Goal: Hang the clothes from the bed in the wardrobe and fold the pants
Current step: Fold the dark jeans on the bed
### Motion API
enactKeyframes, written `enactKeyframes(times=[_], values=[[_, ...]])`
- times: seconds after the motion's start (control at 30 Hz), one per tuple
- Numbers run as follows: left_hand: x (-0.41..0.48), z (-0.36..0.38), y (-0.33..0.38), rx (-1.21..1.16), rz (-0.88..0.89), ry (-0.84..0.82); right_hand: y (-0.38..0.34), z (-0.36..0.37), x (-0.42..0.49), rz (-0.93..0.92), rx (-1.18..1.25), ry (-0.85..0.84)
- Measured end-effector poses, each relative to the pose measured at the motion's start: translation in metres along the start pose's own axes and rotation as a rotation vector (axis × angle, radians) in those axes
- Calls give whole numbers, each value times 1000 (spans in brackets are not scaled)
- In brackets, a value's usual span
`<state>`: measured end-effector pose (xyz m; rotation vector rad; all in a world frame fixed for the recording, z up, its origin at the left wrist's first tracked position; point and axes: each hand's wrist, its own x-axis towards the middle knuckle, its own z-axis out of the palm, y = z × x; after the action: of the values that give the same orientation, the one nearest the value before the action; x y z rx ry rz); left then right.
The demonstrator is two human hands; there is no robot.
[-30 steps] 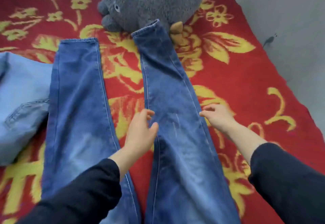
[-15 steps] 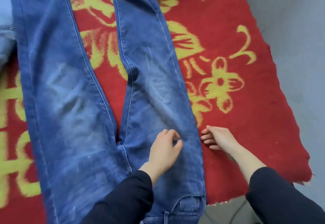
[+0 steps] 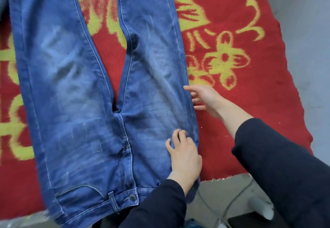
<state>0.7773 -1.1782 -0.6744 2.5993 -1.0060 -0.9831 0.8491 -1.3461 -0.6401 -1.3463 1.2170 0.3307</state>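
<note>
Jeans lie flat on a red blanket.
Left hand curled on the denim, grip hard to tell — right hand grip slack, fingertips at the seam.

Red woven blanket with yellow flower and leaf pattern covered most of the frame; its near edge was frayed and ragged. Grey floor ran along the right side and below that edge. Thin white cable lay looped on the floor, next to a white object, too blurred to identify, and a dark block.
</note>
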Motion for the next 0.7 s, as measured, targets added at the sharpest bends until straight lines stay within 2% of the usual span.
enactKeyframes(times=[0.03,0.17,0.23,0.33,0.43,0.5,0.57,0.63,0.7], values=[[0,-8,-9,-165,8,-12,-5,5,-1,-15,-17,-1],[-9,-66,-52,-830,-26,-257,-34,32,-8,-63,85,28],[-23,-99,-78,-1098,-54,-324,-61,57,-15,-130,107,68],[-49,-136,-127,-1440,-97,-250,-107,114,-29,-219,284,73],[-74,-162,-188,-1779,-207,-98,-138,194,-53,-277,351,-100],[-99,-166,-235,-1836,-313,50,-143,244,-67,-318,242,-276],[-120,-154,-283,-1716,-490,153,-131,280,-73,-356,-40,-413],[-136,-136,-319,-1429,-662,103,-111,300,-70,-387,-349,-400],[-147,-121,-335,-1291,-684,-11,-88,305,-64,-390,-585,-314]])
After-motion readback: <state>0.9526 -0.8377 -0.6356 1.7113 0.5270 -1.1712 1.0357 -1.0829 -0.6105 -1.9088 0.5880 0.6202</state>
